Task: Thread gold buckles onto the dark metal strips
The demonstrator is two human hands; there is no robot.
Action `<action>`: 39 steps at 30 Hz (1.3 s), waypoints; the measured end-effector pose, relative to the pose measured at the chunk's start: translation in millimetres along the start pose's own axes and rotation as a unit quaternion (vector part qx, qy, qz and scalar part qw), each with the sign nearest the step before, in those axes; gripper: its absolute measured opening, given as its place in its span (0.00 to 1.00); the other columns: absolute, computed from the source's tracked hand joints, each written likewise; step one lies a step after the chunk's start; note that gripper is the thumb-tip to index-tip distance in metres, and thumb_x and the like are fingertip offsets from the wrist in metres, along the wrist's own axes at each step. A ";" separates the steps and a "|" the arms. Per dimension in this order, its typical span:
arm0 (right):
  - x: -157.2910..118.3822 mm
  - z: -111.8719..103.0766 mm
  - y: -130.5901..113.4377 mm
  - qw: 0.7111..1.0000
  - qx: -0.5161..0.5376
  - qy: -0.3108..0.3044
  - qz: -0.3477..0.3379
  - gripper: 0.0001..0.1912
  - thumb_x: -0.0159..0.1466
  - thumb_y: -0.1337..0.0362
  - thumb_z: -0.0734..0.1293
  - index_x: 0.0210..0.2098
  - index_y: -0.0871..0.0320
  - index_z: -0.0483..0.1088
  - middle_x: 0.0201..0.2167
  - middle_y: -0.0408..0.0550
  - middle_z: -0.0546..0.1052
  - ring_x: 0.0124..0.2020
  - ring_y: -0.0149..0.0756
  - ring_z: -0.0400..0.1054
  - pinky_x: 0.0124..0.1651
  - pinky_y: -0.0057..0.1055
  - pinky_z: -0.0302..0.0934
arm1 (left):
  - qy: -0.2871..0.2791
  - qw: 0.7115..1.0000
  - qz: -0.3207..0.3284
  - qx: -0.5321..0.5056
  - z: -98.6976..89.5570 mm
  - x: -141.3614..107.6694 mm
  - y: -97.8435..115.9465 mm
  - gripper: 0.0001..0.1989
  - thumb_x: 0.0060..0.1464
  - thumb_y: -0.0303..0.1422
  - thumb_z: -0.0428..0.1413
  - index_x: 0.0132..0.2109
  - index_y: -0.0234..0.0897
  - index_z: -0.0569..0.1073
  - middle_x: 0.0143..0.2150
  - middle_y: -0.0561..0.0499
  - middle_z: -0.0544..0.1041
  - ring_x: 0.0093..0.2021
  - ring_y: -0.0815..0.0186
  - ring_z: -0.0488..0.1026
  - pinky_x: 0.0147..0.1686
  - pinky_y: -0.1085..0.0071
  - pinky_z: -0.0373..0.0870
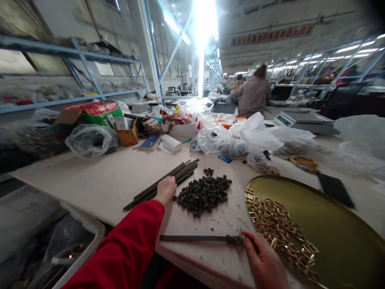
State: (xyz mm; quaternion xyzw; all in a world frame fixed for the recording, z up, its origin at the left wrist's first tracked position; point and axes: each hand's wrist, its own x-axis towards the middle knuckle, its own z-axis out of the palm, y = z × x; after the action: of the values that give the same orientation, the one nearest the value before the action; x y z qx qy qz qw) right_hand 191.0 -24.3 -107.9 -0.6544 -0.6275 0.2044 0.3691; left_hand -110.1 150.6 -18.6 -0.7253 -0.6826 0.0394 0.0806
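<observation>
A dark narrow strap (198, 238) lies along the front of the table, a metal buckle (240, 239) at its right end. My right hand (264, 257) pinches it at the buckle. Farther back, my left hand (166, 189) is closed, knuckles up, between a bundle of long black strips (147, 194) and a heap of small black loops (204, 194). Its fingertips are hidden, so what they grip cannot be seen. Right of the heap, gold-coloured rectangular buckles (279, 224) lie in a large round brass-coloured tray (339, 241).
Clear plastic bags (228, 136), a cardboard box (129, 135) and papers crowd the back of the table (81, 176). A scale (306, 120) stands back right. At lower left is a white bin (93, 241). A co-worker (254, 94) is beyond the table.
</observation>
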 end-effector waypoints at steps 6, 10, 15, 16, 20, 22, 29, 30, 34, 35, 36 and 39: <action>-1.0 -3.3 -11.2 1.000 0.002 0.005 -0.011 0.13 0.62 0.59 0.57 0.38 0.56 0.70 0.37 0.49 0.76 0.39 0.42 0.70 0.41 0.38 0.65 | 0.013 1.000 0.026 -0.007 -4.2 -10.6 2.0 0.09 0.58 0.31 0.47 0.42 0.31 0.68 0.40 0.45 0.72 0.40 0.63 0.70 0.40 0.64 0.66; -3.3 -3.0 -12.8 1.000 0.006 0.003 -0.021 0.12 0.62 0.61 0.57 0.38 0.56 0.70 0.35 0.50 0.76 0.39 0.43 0.70 0.42 0.40 0.64 | 0.021 0.999 0.027 -0.013 -6.7 -17.6 2.7 0.10 0.59 0.32 0.47 0.41 0.31 0.68 0.37 0.48 0.72 0.37 0.65 0.71 0.38 0.63 0.67; 1.5 -7.2 -21.9 0.999 0.030 0.019 -0.013 0.13 0.61 0.61 0.57 0.38 0.58 0.70 0.36 0.51 0.75 0.38 0.41 0.70 0.40 0.37 0.65 | 0.045 0.997 0.032 -0.046 -21.0 -22.2 -3.2 0.11 0.58 0.29 0.43 0.38 0.31 0.69 0.37 0.42 0.72 0.38 0.61 0.71 0.37 0.67 0.65; 6.5 -9.1 -24.9 0.999 0.033 0.020 -0.019 0.13 0.61 0.61 0.57 0.39 0.59 0.70 0.35 0.51 0.75 0.37 0.40 0.70 0.39 0.36 0.65 | 0.049 0.997 0.035 -0.056 -24.5 -22.5 -4.5 0.11 0.58 0.30 0.43 0.37 0.32 0.69 0.38 0.41 0.72 0.39 0.61 0.71 0.38 0.68 0.65; 44.6 -13.9 -34.7 0.999 0.015 0.006 -0.048 0.14 0.61 0.62 0.56 0.39 0.61 0.69 0.35 0.52 0.74 0.36 0.39 0.69 0.38 0.34 0.64 | 0.055 0.993 0.037 -0.095 -39.2 -26.6 -4.3 0.11 0.58 0.29 0.41 0.40 0.31 0.67 0.36 0.42 0.73 0.38 0.61 0.72 0.37 0.69 0.65; 69.8 -11.3 -36.3 0.999 0.003 0.004 -0.048 0.14 0.60 0.62 0.57 0.39 0.62 0.68 0.34 0.53 0.73 0.36 0.39 0.68 0.40 0.35 0.62 | 0.053 0.990 0.043 -0.122 -47.6 -35.8 0.5 0.11 0.58 0.29 0.41 0.43 0.30 0.65 0.33 0.43 0.74 0.35 0.62 0.73 0.35 0.70 0.65; 123.7 23.9 -35.7 0.998 -0.032 -0.026 -0.043 0.06 0.57 0.63 0.61 0.27 0.58 0.67 0.26 0.47 0.70 0.29 0.37 0.64 0.35 0.33 0.58 | 0.003 0.957 0.143 -0.253 -58.3 -112.1 25.4 0.06 0.55 0.26 0.46 0.37 0.36 0.66 0.30 0.52 0.74 0.30 0.69 0.72 0.31 0.76 0.67; 125.4 28.4 -35.7 0.998 -0.032 -0.033 -0.043 0.05 0.56 0.64 0.61 0.25 0.58 0.66 0.25 0.46 0.69 0.28 0.37 0.63 0.35 0.33 0.57 | 0.023 0.955 0.154 -0.251 -54.6 -122.8 27.7 0.06 0.55 0.26 0.46 0.37 0.36 0.67 0.31 0.51 0.74 0.32 0.67 0.72 0.33 0.73 0.68; 124.3 33.3 -34.9 0.998 -0.021 -0.049 -0.038 0.05 0.54 0.66 0.62 0.22 0.56 0.63 0.25 0.45 0.68 0.30 0.37 0.62 0.37 0.34 0.56 | 0.106 0.960 0.202 -0.165 -33.7 -150.2 31.2 0.11 0.55 0.23 0.46 0.43 0.36 0.68 0.37 0.47 0.74 0.37 0.61 0.72 0.38 0.65 0.70; 121.7 31.1 -34.9 0.998 -0.015 -0.051 -0.033 0.05 0.54 0.66 0.62 0.22 0.56 0.63 0.26 0.46 0.68 0.30 0.38 0.62 0.37 0.34 0.56 | 0.113 0.960 0.208 -0.149 -28.9 -153.3 31.3 0.14 0.55 0.22 0.45 0.47 0.36 0.67 0.39 0.46 0.74 0.38 0.61 0.71 0.39 0.64 0.70; 117.7 27.8 -35.2 0.998 -0.008 -0.052 -0.027 0.06 0.54 0.65 0.62 0.22 0.56 0.63 0.26 0.45 0.68 0.30 0.38 0.62 0.37 0.34 0.56 | 0.117 0.961 0.211 -0.138 -24.7 -155.3 31.4 0.16 0.55 0.22 0.45 0.50 0.36 0.66 0.41 0.46 0.74 0.38 0.61 0.71 0.39 0.64 0.70; 95.7 13.7 -38.8 0.997 0.036 -0.069 0.007 0.09 0.58 0.58 0.61 0.25 0.57 0.64 0.23 0.44 0.68 0.25 0.35 0.63 0.31 0.32 0.58 | 0.131 0.961 0.204 -0.134 -16.6 -158.3 33.4 0.15 0.58 0.27 0.45 0.52 0.35 0.65 0.37 0.46 0.75 0.35 0.61 0.72 0.35 0.65 0.71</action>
State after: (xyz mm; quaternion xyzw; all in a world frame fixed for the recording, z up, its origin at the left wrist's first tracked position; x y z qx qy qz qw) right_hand 167.3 69.4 -69.3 -0.6295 -0.6393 0.2741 0.3462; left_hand -84.8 -10.1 -16.3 -0.8521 -0.5027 -0.1318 0.0614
